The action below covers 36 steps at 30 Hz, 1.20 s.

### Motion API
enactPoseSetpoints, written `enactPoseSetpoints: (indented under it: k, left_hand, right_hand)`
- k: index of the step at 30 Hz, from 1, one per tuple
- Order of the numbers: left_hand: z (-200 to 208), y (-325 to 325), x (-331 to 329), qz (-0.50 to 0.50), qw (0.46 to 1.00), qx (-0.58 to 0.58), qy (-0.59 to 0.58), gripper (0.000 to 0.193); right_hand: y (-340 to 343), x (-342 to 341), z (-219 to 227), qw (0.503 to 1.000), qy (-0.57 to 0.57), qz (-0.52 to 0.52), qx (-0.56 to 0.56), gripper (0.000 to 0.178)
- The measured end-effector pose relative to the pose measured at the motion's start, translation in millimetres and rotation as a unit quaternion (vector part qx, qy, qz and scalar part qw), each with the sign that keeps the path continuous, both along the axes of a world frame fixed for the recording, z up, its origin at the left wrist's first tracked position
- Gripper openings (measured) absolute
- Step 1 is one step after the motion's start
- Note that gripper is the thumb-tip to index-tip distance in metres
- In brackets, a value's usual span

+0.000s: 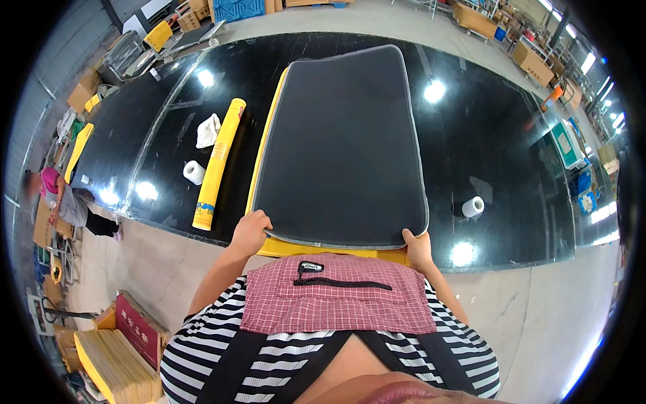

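A large black panel (342, 148) with a grey bound edge and rounded corners lies in front of me, one side taller than the other at the far end. My left hand (252, 231) grips its near left corner, fingers curled under or behind the edge. At the near right corner, my right hand (418, 246) pinches the rim with the thumb on top. Beneath the panel is a flat yellow sheet or carton (370, 253), which shows along the left side and near edge; the panel covers the rest.
The shiny black table (511, 175) carries a long yellow box (221, 165), a white cloth (208, 130), and two white rolls, one left (194, 172) and one right (473, 207). A person (70, 202) stands off the left end. Stacked yellow cardboard (114, 367) sits low left.
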<state>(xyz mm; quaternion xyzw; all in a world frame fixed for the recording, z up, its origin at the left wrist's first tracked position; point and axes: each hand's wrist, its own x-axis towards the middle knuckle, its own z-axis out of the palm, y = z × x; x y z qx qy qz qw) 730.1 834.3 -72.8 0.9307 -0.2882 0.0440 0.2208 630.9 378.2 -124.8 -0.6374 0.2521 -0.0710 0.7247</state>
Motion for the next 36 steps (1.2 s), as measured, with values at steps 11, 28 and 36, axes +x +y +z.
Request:
enactPoseSetpoints:
  k: [11, 28, 36]
  left_hand:
    - [50, 8, 65, 0.076, 0.975, -0.013, 0.21, 0.03]
    - [-31, -132, 75, -0.041, 0.995, -0.01, -0.087, 0.039]
    - [-24, -118, 28, -0.04, 0.996, 0.035, -0.07, 0.042]
  right_hand:
    - [-23, 1, 41, 0.913, -0.064, 0.139, 0.379, 0.031]
    - [59, 144, 66, 0.655, -0.108, 0.311, -0.681, 0.056]
    - [68, 127, 54, 0.683, -0.065, 0.375, -0.623, 0.05]
